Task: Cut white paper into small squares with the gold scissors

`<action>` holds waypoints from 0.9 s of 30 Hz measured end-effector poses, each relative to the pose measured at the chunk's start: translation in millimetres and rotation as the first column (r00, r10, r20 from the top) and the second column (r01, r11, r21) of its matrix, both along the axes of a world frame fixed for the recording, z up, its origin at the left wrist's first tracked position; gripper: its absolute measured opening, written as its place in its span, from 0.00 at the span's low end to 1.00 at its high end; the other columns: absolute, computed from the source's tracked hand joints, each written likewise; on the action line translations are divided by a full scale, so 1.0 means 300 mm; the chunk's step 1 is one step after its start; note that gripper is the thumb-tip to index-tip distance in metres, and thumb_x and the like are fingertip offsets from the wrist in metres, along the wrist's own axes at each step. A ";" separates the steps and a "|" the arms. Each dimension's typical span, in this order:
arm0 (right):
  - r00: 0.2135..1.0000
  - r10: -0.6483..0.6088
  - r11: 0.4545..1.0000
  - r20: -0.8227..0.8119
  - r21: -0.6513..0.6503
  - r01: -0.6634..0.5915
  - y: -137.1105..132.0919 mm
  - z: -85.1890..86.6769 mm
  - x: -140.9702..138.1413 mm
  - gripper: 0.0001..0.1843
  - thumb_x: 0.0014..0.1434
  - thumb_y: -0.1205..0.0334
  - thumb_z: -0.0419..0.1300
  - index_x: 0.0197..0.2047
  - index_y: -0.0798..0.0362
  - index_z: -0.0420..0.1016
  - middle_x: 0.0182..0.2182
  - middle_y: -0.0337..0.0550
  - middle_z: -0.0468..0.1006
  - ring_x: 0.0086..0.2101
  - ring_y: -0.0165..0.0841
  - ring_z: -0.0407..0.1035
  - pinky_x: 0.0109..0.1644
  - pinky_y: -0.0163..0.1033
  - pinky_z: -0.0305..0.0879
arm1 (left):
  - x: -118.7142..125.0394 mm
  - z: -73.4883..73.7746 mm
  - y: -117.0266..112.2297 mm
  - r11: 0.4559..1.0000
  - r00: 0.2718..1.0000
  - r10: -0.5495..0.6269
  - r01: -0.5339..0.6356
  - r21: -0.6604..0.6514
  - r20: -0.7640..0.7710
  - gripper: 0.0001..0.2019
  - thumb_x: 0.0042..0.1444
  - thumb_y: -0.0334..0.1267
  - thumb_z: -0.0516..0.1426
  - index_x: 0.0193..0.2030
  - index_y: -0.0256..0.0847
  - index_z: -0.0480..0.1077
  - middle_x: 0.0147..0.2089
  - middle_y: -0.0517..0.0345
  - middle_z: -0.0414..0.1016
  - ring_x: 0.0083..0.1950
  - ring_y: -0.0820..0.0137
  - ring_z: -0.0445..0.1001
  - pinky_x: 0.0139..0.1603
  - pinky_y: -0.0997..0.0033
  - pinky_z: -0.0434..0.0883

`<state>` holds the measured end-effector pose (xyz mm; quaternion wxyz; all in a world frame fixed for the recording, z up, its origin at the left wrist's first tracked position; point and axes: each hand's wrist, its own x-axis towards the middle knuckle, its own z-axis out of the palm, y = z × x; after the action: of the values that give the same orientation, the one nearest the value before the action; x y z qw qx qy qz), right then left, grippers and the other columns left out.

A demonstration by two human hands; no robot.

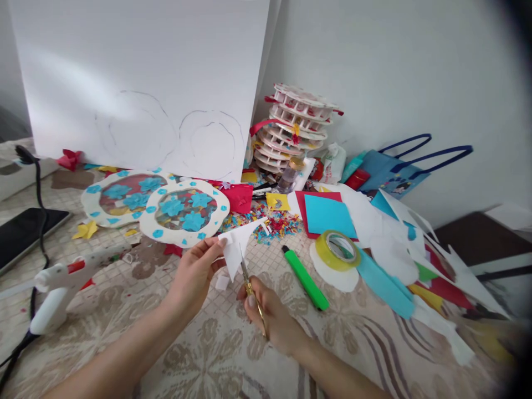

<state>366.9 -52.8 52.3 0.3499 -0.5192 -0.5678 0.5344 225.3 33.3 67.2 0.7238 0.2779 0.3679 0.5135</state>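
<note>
My left hand (198,271) pinches a curved, pointed piece of white paper (238,244) by its left edge, above the patterned tablecloth. In my right hand (266,310) is a pair of gold-handled scissors (250,289), my fingers closed around the handles. The scissor blades point up and lie against the lower right part of the paper. A small white scrap (221,282) rests on the cloth below the paper. Just beyond the paper sit two white rings (185,239) decorated with blue paper flowers, partly overlapping.
A glue gun (58,288) with its cord lies at left, near a dark phone (29,233). At right are a green cutter (306,278), yellow tape (338,249) and coloured paper (330,215). Behind stand a white board (141,66), a tiered white structure (291,124) and a blue bag (390,172).
</note>
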 end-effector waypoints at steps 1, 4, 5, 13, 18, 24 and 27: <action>1.000 -0.001 1.000 0.005 -0.001 0.001 -0.001 0.000 0.000 0.30 0.56 0.31 0.45 0.34 0.52 0.59 0.22 0.31 0.53 0.23 0.26 0.47 0.25 0.33 0.47 | 0.000 0.000 0.000 1.000 1.000 0.001 -0.001 -0.002 0.001 0.08 0.45 0.38 0.66 0.27 0.38 0.72 0.28 0.62 0.73 0.28 0.76 0.69 0.31 0.76 0.67; 1.000 0.001 1.000 0.016 -0.005 -0.001 -0.004 0.007 -0.002 0.29 0.56 0.31 0.45 0.34 0.52 0.59 0.22 0.31 0.52 0.22 0.26 0.47 0.24 0.33 0.46 | -0.002 -0.001 0.002 1.000 1.000 0.011 -0.011 0.001 0.003 0.08 0.45 0.37 0.66 0.27 0.38 0.72 0.29 0.63 0.72 0.29 0.76 0.69 0.31 0.77 0.68; 1.000 0.004 1.000 0.015 -0.009 -0.004 -0.004 0.010 -0.003 0.29 0.56 0.31 0.45 0.34 0.52 0.58 0.21 0.30 0.52 0.22 0.26 0.46 0.24 0.33 0.45 | -0.003 -0.001 0.003 1.000 1.000 0.014 -0.014 0.007 0.004 0.08 0.45 0.37 0.66 0.27 0.38 0.72 0.29 0.63 0.72 0.29 0.76 0.69 0.31 0.77 0.68; 1.000 0.010 1.000 -0.024 -0.027 -0.011 -0.007 0.010 -0.008 0.28 0.56 0.32 0.47 0.34 0.51 0.57 0.21 0.29 0.52 0.21 0.26 0.45 0.23 0.32 0.45 | -0.001 -0.001 0.006 1.000 1.000 0.007 -0.007 0.016 -0.003 0.08 0.44 0.38 0.66 0.26 0.38 0.73 0.29 0.62 0.73 0.29 0.75 0.69 0.31 0.76 0.68; 1.000 0.017 1.000 -0.017 -0.025 -0.018 -0.007 0.013 -0.010 0.28 0.56 0.32 0.46 0.34 0.51 0.57 0.20 0.29 0.51 0.20 0.26 0.44 0.23 0.33 0.44 | -0.003 -0.003 0.006 1.000 1.000 0.008 -0.008 0.025 0.006 0.08 0.45 0.38 0.66 0.27 0.38 0.73 0.29 0.62 0.73 0.30 0.75 0.69 0.31 0.76 0.68; 1.000 0.000 1.000 0.000 -0.031 0.000 -0.005 0.025 -0.019 0.29 0.55 0.30 0.45 0.33 0.51 0.56 0.21 0.29 0.51 0.20 0.26 0.44 0.23 0.33 0.44 | -0.003 -0.004 0.003 1.000 1.000 0.004 -0.004 0.021 0.008 0.08 0.46 0.38 0.65 0.27 0.37 0.72 0.30 0.62 0.72 0.30 0.76 0.69 0.31 0.77 0.68; 1.000 -0.012 1.000 0.012 -0.029 0.012 -0.006 0.026 -0.025 0.30 0.54 0.29 0.44 0.31 0.50 0.55 0.21 0.30 0.51 0.21 0.26 0.45 0.23 0.33 0.45 | -0.004 -0.002 -0.001 1.000 1.000 0.006 -0.006 0.021 0.018 0.07 0.47 0.37 0.65 0.27 0.37 0.72 0.30 0.62 0.72 0.29 0.76 0.68 0.30 0.78 0.68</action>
<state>359.4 -54.6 60.2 0.3422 -0.5307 -0.5589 0.5374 224.2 33.0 66.7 0.7225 0.2798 0.3570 0.5218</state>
